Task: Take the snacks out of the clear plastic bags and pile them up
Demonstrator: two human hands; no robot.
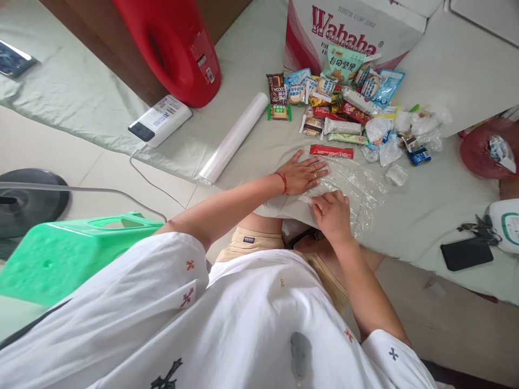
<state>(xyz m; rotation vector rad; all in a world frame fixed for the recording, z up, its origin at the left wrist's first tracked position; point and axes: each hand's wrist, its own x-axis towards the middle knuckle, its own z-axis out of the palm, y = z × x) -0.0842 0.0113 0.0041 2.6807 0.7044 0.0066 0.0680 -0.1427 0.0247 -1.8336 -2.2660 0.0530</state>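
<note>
A sheet of clear plastic film (pixel 359 186) is spread over the pale green cloth (pixel 430 216), close to the cloth's near edge, and both hands are placed at its left part. The left hand (pixel 304 174) is laid flat, palm down, with its fingers fanned out; the film's left portion is met by its fingertips, while most of the sheet is left to the right of them. The right hand (pixel 331 213) is set nearer to the body, its fingers curled in and closed on the film's near-left edge — a bunched, whitish strip is seen poking out from the fingertips toward the left. How firmly the edge is gripped cannot be told.

A red-wrapped bar (pixel 331 151) is placed lengthwise along the film's far side, just beyond the left hand's fingertips and touched by neither hand. Whether the film runs under it cannot be made out.

Farther off, a pile of wrapped snacks (pixel 352 112) is heaped in front of a Wahaha carton (pixel 352 27), and several film-wrapped bundles (pixel 390 149) are gathered at its right side, near the sheet's far-right corner. A roll of film (pixel 235 138) is laid slantwise to the left, well apart from the sheet. Beyond that roll, a white power bank (pixel 160 120) is set beside a red jug (pixel 184 59). At the far right — well clear of both hands — a black wallet (pixel 466 253) is placed near some keys (pixel 482 228).
</note>
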